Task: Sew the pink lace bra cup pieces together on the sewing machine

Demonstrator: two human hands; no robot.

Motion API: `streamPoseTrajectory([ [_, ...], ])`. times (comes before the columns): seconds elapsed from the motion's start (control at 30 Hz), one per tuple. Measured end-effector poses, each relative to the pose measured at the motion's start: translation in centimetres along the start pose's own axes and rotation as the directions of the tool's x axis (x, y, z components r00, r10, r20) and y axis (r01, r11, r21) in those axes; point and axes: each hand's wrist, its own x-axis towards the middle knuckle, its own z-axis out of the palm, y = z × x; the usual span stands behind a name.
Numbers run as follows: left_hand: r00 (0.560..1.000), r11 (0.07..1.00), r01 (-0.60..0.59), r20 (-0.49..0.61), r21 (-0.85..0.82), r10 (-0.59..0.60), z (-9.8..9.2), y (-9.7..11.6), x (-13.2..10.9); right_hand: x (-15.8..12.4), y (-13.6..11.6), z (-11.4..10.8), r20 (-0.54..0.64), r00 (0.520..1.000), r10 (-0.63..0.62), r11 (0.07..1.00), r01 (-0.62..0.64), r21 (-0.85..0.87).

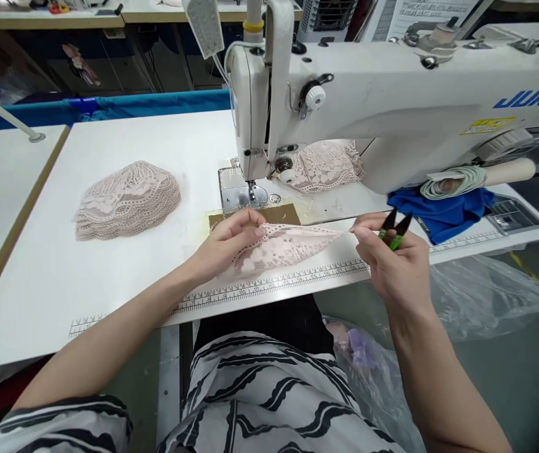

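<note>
striped black-and-white shirt [269, 390] cloth fills the bottom of the view, with black cloth [264, 318] across the lap just past it. beyond that is a white tabletop [28, 270], a printed ruler strip [273, 286] running along its near edge. the left hand [231, 244] has its thumb and fingers closed on the left end of a pale pink lace piece [288, 246], pinching the upper border. the right hand [399, 264] is closed as well — thumb and forefinger meet at the drawn-out right tip of the lace, and the same hand holds dark-bladed snips [395, 231] marked with green, points turned up and away from the body. so the lace piece spans the gap between the two hands, over the near part of the table, just in front of a brown plate [288, 212] and the shiny needle plate [232, 196]. above them stands a white sewing machine [368, 94] with blue lettering. off to the left, well apart from the hands, sits a thick lace stack [127, 204]; another lace bundle [328, 165] lies under the machine's arm. at the right, blue cloth [439, 214] lies near a pale green coil [455, 181] — clear plastic [490, 296] shows below the table edge.
</note>
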Motion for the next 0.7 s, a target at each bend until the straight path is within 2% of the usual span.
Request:
streamPoseTrajectory([
  [0.1, 0.983, 0.998, 0.044, 0.176, 0.036, -0.049, 0.2, 0.0, 0.1, -0.9, -0.6, 0.2, 0.026, 0.998, 0.053, 0.996, -0.055, 0.071],
  [0.2, 0.951, 0.995, 0.095, 0.293, 0.021, -0.097, 0.8, -0.1, 0.3, -1.2, -1.3, 2.6, 0.206, 0.978, 0.018, 0.995, -0.038, 0.095],
  [0.27, 0.957, 0.998, 0.055, 0.284, 0.024, -0.059, 1.3, -0.1, 0.4, -1.1, -1.8, 4.6, 0.297, 0.955, 0.011, 0.989, -0.054, 0.138],
  [0.33, 0.973, 0.999, -0.012, 0.229, 0.037, 0.003, 1.6, -0.2, 0.5, -0.8, -2.0, 6.3, 0.329, 0.944, 0.001, 0.979, -0.069, 0.193],
  [0.47, 0.995, 0.997, -0.060, 0.086, 0.042, 0.056, 1.3, -0.3, 0.6, 0.0, -1.7, 7.8, 0.268, 0.963, -0.034, 0.966, -0.037, 0.257],
  [0.57, 0.997, 0.998, -0.059, 0.058, 0.020, 0.058, 1.1, -0.3, 0.6, 0.2, -1.3, 7.8, 0.247, 0.969, -0.003, 0.956, -0.069, 0.284],
  [0.63, 0.996, 0.999, -0.045, 0.071, 0.006, 0.045, 1.0, -0.2, 0.5, 0.1, -1.4, 7.7, 0.350, 0.935, 0.061, 0.919, -0.189, 0.345],
  [0.7, 0.994, 0.999, -0.035, 0.106, 0.022, 0.033, 1.0, 0.0, 0.4, 0.0, -1.6, 7.5, 0.488, 0.869, 0.087, 0.878, -0.299, 0.375],
])
